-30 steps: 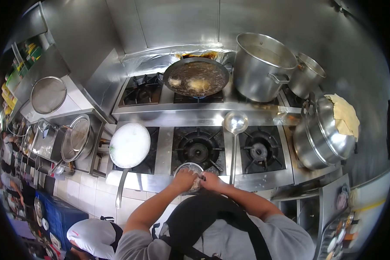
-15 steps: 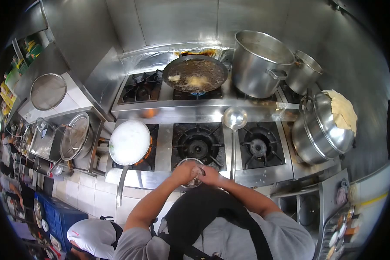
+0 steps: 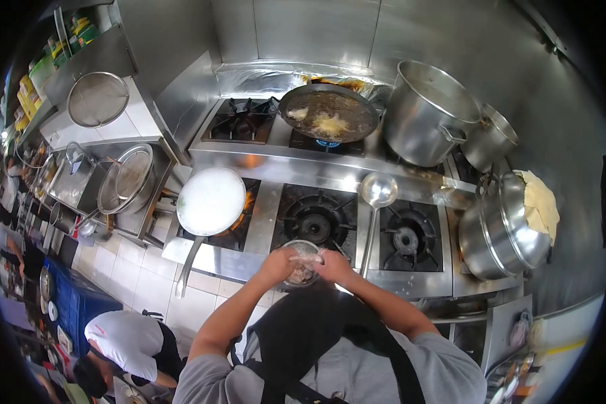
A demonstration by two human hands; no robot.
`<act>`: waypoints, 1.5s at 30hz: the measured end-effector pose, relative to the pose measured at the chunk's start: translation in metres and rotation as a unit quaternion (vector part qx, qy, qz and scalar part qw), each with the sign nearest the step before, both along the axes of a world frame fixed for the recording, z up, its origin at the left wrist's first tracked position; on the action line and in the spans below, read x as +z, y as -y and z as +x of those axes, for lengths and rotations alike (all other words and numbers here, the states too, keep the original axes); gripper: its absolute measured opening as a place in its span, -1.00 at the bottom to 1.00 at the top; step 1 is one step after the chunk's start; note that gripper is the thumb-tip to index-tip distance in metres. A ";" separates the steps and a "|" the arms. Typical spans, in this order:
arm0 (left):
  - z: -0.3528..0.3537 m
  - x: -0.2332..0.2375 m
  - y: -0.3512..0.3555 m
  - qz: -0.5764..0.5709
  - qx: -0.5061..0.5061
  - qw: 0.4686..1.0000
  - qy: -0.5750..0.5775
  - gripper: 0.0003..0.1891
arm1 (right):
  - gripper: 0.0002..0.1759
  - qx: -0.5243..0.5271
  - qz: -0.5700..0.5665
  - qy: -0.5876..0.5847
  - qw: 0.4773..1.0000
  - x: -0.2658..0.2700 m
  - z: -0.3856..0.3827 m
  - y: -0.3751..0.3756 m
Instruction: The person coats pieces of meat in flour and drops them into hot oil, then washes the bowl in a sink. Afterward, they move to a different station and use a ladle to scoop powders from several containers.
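Note:
Over a round metal bowl [image 3: 301, 277] at the stove's front edge, my left hand [image 3: 278, 265] and my right hand [image 3: 332, 265] hold a pale, floury piece of food [image 3: 307, 258] between them, fingers closed on its two ends. More coated pieces lie in the bowl below. Beyond, on a lit back burner, a dark wok [image 3: 328, 114] holds bubbling oil with two pale pieces frying. A pan filled with white foam [image 3: 212, 202] sits over flames to the left of my hands.
A ladle [image 3: 378, 191] lies right of the middle burner. Large pots [image 3: 429, 111] stand at back right, a steamer pot [image 3: 495, 229] at right. Strainers [image 3: 98, 99] are at left. A co-worker [image 3: 131, 340] bends over at lower left.
The view has turned, so the stove sits tilted. My hands have moved apart, and the pale piece between them now shows. The co-worker's head and arm have come into view.

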State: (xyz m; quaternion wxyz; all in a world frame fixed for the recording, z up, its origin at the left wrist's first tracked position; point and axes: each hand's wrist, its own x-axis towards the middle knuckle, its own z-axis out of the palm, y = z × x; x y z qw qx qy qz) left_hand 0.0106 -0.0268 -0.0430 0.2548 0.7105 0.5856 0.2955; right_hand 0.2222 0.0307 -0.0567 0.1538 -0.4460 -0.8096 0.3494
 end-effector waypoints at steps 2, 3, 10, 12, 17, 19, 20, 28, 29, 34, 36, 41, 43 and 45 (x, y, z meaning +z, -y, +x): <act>-0.002 -0.010 0.003 -0.006 0.012 1.000 0.001 -0.80 | -0.62 0.002 0.014 -0.007 1.000 0.010 0.001 -0.002; -0.002 -0.014 0.004 -0.012 0.022 1.000 0.002 -0.80 | -0.63 -0.013 0.027 -0.026 0.999 0.015 0.002 -0.003; 0.006 -0.016 0.010 -0.034 -0.036 0.998 -0.035 -0.71 | -0.70 0.056 -0.060 -0.074 0.994 0.085 0.005 -0.017; 0.009 -0.005 0.005 -0.127 -0.045 0.991 -0.020 -0.66 | -0.71 0.072 -0.046 -0.094 0.992 0.092 0.003 -0.018; 0.017 0.020 0.005 -0.134 0.049 0.979 0.148 -0.55 | -0.68 0.084 -0.097 -0.140 0.982 0.085 -0.003 -0.019; 0.024 0.039 0.010 -0.036 0.064 0.925 0.374 -0.47 | -0.68 0.086 -0.114 -0.122 0.982 0.077 -0.006 -0.021; 0.023 0.050 0.011 -0.038 0.066 0.924 0.375 -0.47 | -0.67 0.091 -0.128 -0.104 0.982 0.074 -0.008 -0.021; 0.009 0.056 0.011 -0.045 0.033 0.961 0.270 -0.78 | -0.74 0.114 -0.158 -0.108 0.975 0.076 -0.014 -0.017; 0.008 0.053 0.011 -0.046 0.033 0.961 0.270 -0.78 | -0.72 0.121 -0.137 -0.096 0.978 0.078 -0.014 -0.015; 0.006 0.043 0.009 -0.081 0.071 0.927 0.359 -0.84 | -0.69 0.110 -0.056 -0.039 0.992 0.101 -0.017 -0.005; 0.004 0.035 0.007 -0.107 0.068 0.901 0.414 -0.85 | -0.68 0.110 -0.074 -0.061 0.989 0.107 -0.016 -0.003; 0.005 0.024 0.007 -0.152 0.071 0.849 0.501 -0.86 | -0.75 0.088 -0.195 -0.131 0.968 0.093 -0.009 -0.007; 0.006 0.019 0.006 -0.150 0.067 0.834 0.526 -0.86 | -0.76 0.080 -0.213 -0.133 0.965 0.098 -0.007 -0.006; 0.006 0.015 0.006 -0.155 0.070 0.823 0.542 -0.86 | -0.78 0.073 -0.231 -0.134 0.961 0.103 -0.006 -0.005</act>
